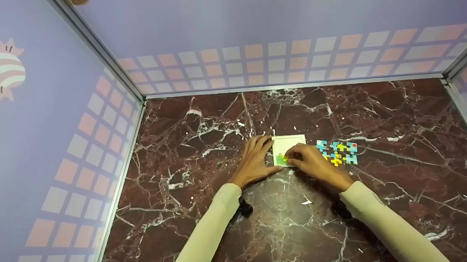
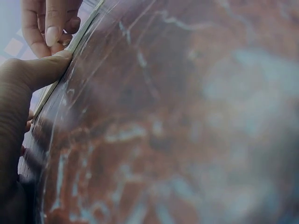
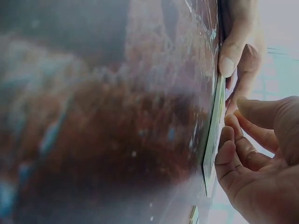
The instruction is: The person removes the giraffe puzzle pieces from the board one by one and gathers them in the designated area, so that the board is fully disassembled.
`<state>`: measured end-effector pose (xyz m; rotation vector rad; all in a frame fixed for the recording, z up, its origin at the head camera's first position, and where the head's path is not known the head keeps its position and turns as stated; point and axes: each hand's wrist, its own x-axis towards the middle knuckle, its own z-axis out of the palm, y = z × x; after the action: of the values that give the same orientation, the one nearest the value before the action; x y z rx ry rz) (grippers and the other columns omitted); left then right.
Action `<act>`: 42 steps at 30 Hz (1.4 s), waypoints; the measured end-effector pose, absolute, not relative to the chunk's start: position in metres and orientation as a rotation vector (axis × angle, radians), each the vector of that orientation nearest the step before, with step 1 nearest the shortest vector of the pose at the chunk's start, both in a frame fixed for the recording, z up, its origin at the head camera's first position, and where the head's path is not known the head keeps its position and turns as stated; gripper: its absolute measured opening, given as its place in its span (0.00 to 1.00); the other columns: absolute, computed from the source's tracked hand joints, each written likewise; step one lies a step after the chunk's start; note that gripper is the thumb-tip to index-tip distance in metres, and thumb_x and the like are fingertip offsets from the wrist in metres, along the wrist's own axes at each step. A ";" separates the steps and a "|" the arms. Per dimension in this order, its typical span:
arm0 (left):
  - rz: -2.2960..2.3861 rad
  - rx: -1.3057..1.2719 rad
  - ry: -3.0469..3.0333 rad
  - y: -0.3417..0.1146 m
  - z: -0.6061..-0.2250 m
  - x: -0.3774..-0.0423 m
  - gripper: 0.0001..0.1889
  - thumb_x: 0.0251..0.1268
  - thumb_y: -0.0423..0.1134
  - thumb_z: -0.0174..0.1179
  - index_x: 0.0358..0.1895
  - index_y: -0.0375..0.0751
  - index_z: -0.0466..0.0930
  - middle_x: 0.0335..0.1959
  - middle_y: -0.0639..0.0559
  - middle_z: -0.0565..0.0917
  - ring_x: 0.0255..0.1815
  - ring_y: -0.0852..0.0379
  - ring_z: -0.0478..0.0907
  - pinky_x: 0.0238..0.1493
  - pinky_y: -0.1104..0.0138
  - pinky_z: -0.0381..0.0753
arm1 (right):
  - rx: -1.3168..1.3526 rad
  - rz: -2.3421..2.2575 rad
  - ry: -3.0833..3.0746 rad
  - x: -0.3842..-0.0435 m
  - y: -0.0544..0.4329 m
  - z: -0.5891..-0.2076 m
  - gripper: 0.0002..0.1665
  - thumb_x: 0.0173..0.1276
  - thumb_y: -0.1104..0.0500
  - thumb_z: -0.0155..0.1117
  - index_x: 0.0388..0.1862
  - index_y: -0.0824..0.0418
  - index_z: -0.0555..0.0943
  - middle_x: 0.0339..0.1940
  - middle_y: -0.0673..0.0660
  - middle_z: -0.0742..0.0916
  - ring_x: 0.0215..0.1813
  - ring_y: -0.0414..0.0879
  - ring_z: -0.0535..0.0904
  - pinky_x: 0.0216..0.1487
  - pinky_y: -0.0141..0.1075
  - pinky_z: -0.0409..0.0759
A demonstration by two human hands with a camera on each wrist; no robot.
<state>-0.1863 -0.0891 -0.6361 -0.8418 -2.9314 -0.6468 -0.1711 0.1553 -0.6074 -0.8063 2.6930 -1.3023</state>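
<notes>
A small pale puzzle tray point(image 1: 289, 139) lies on the marbled table, with a green piece point(image 1: 280, 160) in its lower left corner. My left hand point(image 1: 255, 158) rests along the tray's left side, thumb at the near edge and fingers at the upper left. Over the tray's lower part, my right hand point(image 1: 313, 162) pinches a small puzzle piece with yellow on it point(image 1: 285, 158), mostly hidden by the fingertips. In the right wrist view, the thumb and fingers point(image 3: 252, 140) come together just above the tray's edge point(image 3: 214, 140). The left thumb point(image 2: 51, 70) touches that edge in the left wrist view.
Right of the tray lie several loose blue and yellow puzzle pieces point(image 1: 351, 159), partly behind the right hand. Purple patterned walls point(image 1: 228, 31) enclose the table at the back and sides. Dark red marbled tabletop point(image 1: 206, 228) surrounds the tray.
</notes>
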 end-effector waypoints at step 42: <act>-0.605 -0.829 -2.955 -0.088 -0.635 -0.185 0.50 0.67 0.69 0.71 0.84 0.43 0.70 0.86 0.51 0.66 0.87 0.43 0.56 0.90 0.45 0.50 | -0.976 -1.302 2.742 -0.181 0.152 -0.632 0.12 0.64 0.69 0.80 0.45 0.67 0.88 0.34 0.57 0.86 0.36 0.50 0.81 0.39 0.44 0.79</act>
<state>-0.1853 -0.0880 -0.6353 -0.8295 -2.9553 -0.6046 -0.1811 0.1516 -0.6319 -0.9759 2.7420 -1.3023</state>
